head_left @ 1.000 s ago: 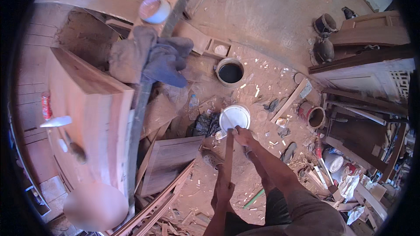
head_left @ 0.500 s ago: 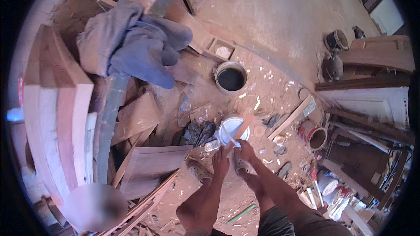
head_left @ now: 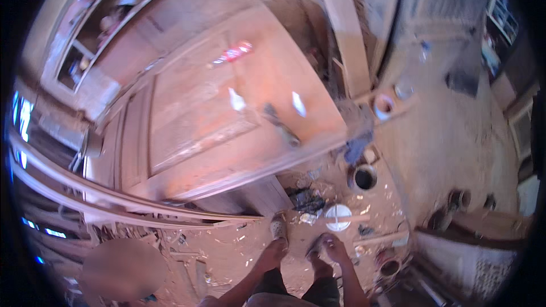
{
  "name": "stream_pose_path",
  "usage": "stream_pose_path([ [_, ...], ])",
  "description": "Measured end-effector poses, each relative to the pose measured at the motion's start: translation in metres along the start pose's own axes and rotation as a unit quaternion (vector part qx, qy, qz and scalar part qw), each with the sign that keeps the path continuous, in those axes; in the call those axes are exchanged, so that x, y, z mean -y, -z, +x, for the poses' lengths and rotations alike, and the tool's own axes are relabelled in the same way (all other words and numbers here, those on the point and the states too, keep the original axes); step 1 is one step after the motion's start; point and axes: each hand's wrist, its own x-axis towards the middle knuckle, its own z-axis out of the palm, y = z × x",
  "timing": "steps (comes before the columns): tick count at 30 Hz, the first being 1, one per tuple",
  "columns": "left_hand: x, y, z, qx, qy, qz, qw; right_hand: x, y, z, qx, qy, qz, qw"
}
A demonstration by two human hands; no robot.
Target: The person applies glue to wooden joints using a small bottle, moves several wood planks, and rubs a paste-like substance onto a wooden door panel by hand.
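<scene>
My left hand [head_left: 276,248] is low in front of me, just below the grey clog [head_left: 278,228] on my left foot; its fingers are blurred. My right hand [head_left: 334,247] hovers near my right foot with its fingers curled in; whatever they may hold is too small to make out. Just beyond the right hand is a round white lid or tub top [head_left: 338,225]. A wooden strip [head_left: 358,218] lies over its right side, and a thin pale stick-like tool [head_left: 336,214] crosses it. Neither hand touches these.
A large panelled wooden door [head_left: 199,108] lies ahead on the left, with a dark-handled tool [head_left: 281,126] and a red bottle-like item [head_left: 236,51] on it. Long wooden strips [head_left: 131,207] run along its near edge. A bucket with dark contents [head_left: 364,177] and a black plastic bag [head_left: 307,199] are beyond the lid.
The view has swung left, bringing the door into sight. My hands have parted and drawn back from the wooden strip and pale tool, which now lie on the white lid.
</scene>
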Motion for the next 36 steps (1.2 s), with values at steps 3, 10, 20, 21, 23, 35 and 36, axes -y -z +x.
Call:
stream_pose_path([
  [3,-0.030,0.078,-0.050,-0.136,0.092,-0.084,0.983,0.146,0.009,0.015,0.205,0.045,0.036,0.977],
  [10,0.026,0.116,-0.181,-0.314,0.338,-0.179,0.869,0.462,-0.050,0.192,0.157,0.356,-0.024,0.921],
  [20,0.145,0.026,-0.313,-0.419,0.604,-0.256,0.628,0.521,-0.082,0.555,-0.145,0.408,-0.676,0.597],
  [21,0.135,0.028,-0.316,-0.432,0.604,-0.271,0.613,0.525,-0.114,0.543,-0.127,0.346,-0.633,0.681],
  [23,0.124,0.022,-0.306,-0.455,0.596,-0.296,0.592,0.551,-0.201,0.514,-0.084,0.368,-0.511,0.773],
  [35,0.117,0.187,-0.191,-0.562,0.378,-0.366,0.639,0.928,-0.509,0.150,0.531,0.384,0.232,0.719],
  [36,0.113,0.189,-0.200,-0.571,0.389,-0.366,0.624,0.930,-0.526,0.143,0.547,0.358,0.264,0.709],
])
